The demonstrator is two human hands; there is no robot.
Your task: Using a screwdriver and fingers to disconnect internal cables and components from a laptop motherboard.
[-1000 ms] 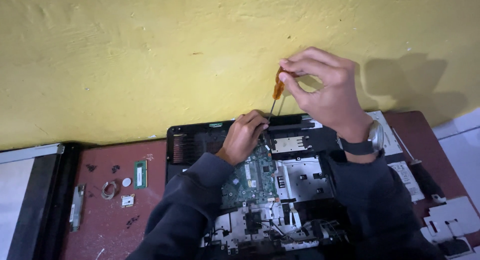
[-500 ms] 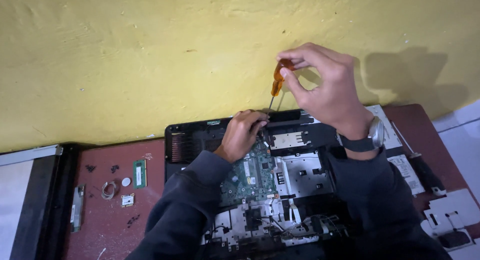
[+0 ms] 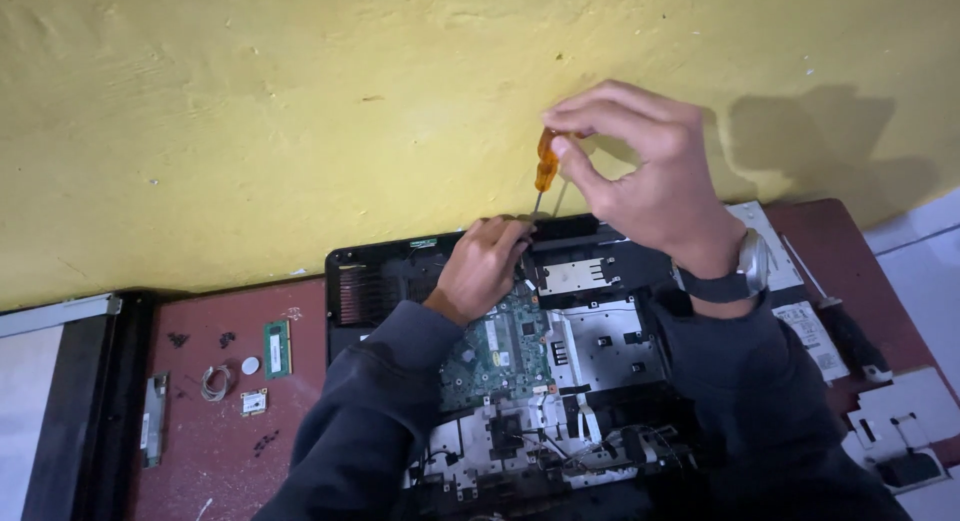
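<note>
Screwdriver, orange handle, pinched upright in right hand over opened laptop chassis. Left hand curled, fingertips steadying the shaft tip. Small green memory module on red tabletop; white label strip at right.

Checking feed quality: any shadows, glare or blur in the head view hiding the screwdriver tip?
Head view: sharp, no glare; right hand casts a dark shadow on the yellow wall; screwdriver handle is clear, but its tip is hidden behind the left hand.

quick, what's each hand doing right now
Left hand: fingers curled, steadying the screwdriver tip at the opened laptop.
Right hand: closed on the screwdriver's orange handle.
</note>
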